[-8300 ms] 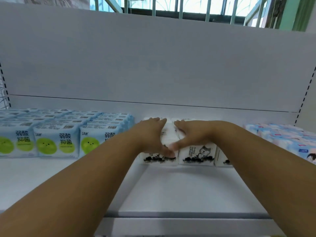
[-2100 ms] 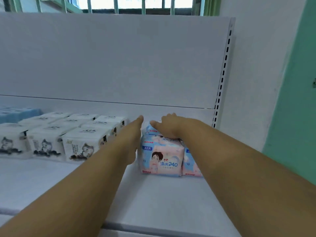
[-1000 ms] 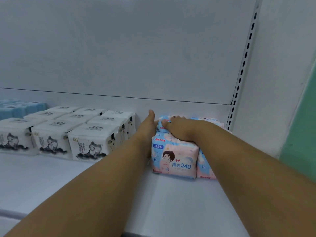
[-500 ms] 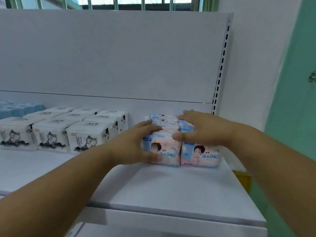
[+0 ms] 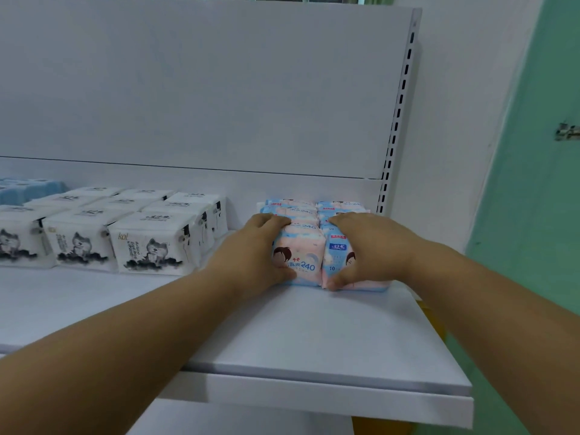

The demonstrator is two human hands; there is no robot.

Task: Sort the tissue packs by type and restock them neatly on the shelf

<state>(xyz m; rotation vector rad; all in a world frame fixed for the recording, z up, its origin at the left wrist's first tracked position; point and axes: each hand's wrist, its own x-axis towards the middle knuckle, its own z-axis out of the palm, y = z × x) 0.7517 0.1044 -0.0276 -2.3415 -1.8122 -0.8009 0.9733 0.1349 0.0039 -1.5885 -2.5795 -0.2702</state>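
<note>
Two rows of pink-and-blue tissue packs stand on the white shelf (image 5: 314, 334) near its right end. My left hand (image 5: 254, 255) grips the front pack of the left row (image 5: 303, 252), fingers over its top and thumb at its lower front. My right hand (image 5: 367, 246) grips the front pack of the right row (image 5: 335, 249) the same way. The two front packs touch side by side. To their left stand white packs with a cat drawing (image 5: 150, 243), in rows. Light blue packs (image 5: 28, 189) show at the far left edge.
The shelf's white back panel (image 5: 219, 89) rises behind the packs, with a slotted upright (image 5: 395, 120) at its right. A white wall and a green door (image 5: 539, 183) lie past the shelf's right end. A narrow gap separates the cat packs from the pink ones.
Both hands shifted to the fronts of the two pink rows, with thumbs now low on the front faces. The packs sit squared together. The view moved closer.
</note>
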